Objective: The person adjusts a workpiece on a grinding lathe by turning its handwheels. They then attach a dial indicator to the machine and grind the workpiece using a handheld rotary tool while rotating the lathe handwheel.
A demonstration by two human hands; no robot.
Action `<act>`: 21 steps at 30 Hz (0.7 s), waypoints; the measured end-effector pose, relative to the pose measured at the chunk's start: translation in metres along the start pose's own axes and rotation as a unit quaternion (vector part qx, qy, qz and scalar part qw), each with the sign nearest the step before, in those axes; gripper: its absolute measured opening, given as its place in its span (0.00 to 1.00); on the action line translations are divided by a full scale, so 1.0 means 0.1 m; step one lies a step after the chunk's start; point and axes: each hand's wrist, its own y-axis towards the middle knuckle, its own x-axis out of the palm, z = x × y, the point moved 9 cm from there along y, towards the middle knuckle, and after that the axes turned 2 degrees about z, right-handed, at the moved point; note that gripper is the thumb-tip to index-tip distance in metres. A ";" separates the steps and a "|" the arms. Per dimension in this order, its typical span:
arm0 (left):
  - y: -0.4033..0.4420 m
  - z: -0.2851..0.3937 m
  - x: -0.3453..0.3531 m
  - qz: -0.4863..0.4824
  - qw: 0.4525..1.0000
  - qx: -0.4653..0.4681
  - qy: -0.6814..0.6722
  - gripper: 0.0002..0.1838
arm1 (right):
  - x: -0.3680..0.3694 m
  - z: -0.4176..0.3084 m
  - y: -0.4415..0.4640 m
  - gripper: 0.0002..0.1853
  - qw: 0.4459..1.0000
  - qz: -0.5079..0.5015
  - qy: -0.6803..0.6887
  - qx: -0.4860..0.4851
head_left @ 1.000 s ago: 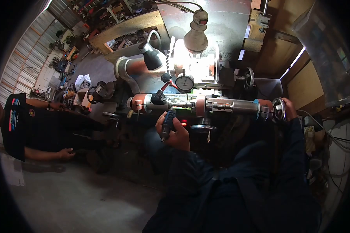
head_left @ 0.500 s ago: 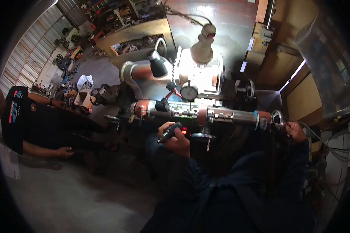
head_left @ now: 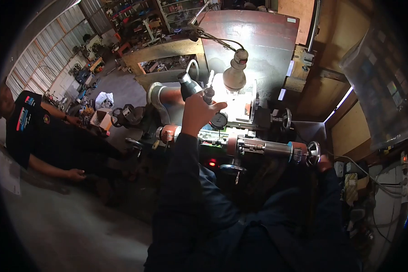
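My left hand (head_left: 198, 115) is raised over the machine, its fingers wrapped around a dark cylindrical hand tool (head_left: 208, 95) whose end sticks up from the fist. Just right of and below that hand sits a round dial gauge (head_left: 219, 119), partly in shadow. The machine's long spindle assembly (head_left: 276, 148) runs across in front of me. At its right end is a shiny handwheel (head_left: 313, 153). My right hand (head_left: 324, 163) is closed at the lower right of that wheel's rim, its fingers mostly hidden and dim.
A lit work lamp (head_left: 235, 77) hangs over the machine, with a black lamp (head_left: 189, 86) left of it. A smaller handwheel (head_left: 232, 169) projects toward me. Another person (head_left: 45, 131) stands at the left. Cables (head_left: 362, 170) run along the right side.
My left hand has risen from in front of the machine to beside the dial gauge, carrying the dark tool. My right hand stays by the handwheel, lower on its rim. The view has shifted slightly.
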 end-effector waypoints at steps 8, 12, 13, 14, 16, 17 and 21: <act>0.06 -0.01 0.11 -0.057 0.997 0.041 -0.025 0.26 | -0.31 -0.20 -0.51 0.15 0.991 -0.046 0.124 0.035; 0.08 0.00 0.09 -0.067 0.995 0.059 -0.049 0.22 | -0.52 -0.46 -0.49 0.16 0.970 -0.135 0.202 0.001; 0.05 -0.03 0.08 -0.075 0.995 0.035 -0.060 0.21 | -0.55 -0.54 -0.48 0.15 0.962 -0.136 0.236 -0.003; 0.07 -0.04 0.11 -0.091 0.991 0.035 -0.097 0.21 | -0.60 -0.61 -0.46 0.14 0.953 -0.136 0.269 -0.008; 0.07 -0.10 0.18 -0.121 0.977 0.034 -0.171 0.22 | -0.59 -0.50 -0.32 0.14 0.952 -0.116 0.284 -0.018; 0.06 -0.07 0.15 -0.104 0.984 0.051 -0.139 0.19 | -0.59 -0.56 -0.30 0.15 0.949 -0.110 0.295 -0.017; 0.05 -0.01 0.09 -0.045 0.992 0.112 -0.042 0.15 | -0.64 -0.65 -0.20 0.13 0.939 -0.087 0.334 -0.005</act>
